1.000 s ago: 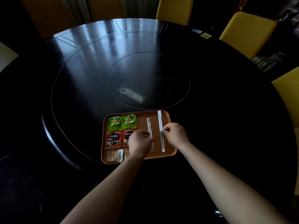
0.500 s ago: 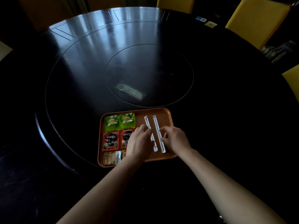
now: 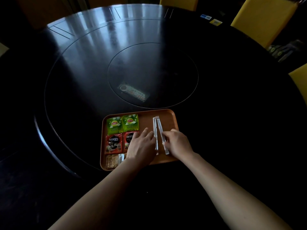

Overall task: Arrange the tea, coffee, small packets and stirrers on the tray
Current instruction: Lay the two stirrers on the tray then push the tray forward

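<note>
On the orange-brown rectangular plastic tray (image 3: 167, 113), the left hand (image 3: 142, 146) lies flat and loosely spread, fingertips touching the left of two white paper-wrapped stirrers (image 3: 155, 135), holding nothing. The right hand (image 3: 178, 143) pinches the right stirrer (image 3: 162, 135) between thumb and fingertips. The stirrers meet at their far ends and splay apart towards the wrists, so the step probably calls for nudging the near ends together until they lie parallel, with light pressure to avoid creasing the wrappers. Left of the left hand sit two green tea sachets (image 3: 122, 124), two red coffee sachets (image 3: 113, 143) and small brown packets (image 3: 112, 161), partly hidden by the wrist. The dark round glossy surface (image 3: 83, 63) beyond is clear of obstacles.
</note>
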Available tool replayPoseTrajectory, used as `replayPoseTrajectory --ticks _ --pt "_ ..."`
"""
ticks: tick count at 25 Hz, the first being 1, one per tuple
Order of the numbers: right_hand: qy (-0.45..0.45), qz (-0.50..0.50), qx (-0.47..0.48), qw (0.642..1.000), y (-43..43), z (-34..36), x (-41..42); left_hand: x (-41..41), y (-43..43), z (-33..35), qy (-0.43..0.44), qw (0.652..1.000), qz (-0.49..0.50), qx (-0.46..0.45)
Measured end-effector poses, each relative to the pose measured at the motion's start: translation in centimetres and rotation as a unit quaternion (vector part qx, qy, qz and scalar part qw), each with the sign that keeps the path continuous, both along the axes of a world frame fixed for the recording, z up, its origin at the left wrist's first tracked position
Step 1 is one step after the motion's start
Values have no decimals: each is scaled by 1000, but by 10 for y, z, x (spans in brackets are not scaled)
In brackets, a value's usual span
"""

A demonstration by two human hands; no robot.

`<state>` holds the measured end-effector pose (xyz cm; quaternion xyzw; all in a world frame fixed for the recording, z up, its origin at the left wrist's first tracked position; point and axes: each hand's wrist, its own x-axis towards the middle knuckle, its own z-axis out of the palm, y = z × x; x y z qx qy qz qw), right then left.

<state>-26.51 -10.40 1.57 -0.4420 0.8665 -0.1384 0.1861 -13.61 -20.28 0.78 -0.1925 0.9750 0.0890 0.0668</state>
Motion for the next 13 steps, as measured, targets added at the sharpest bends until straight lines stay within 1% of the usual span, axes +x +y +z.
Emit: replayPoseTrajectory --ticks 4,6,9,13 --pt "-5 -24 0 1000 1 -2 3 1 2 2 16 1000 6 -15" --pt "-6 -33 -6 999 2 -2 4 0 2 0 29 1000 -9 -1" --pt "-18 -19 -23 999 5 -1 5 -1 0 -6 18 999 -34 3" --pt "-24 -6 -30 999 4 3 4 3 -2 -11 18 1000 -13 7"
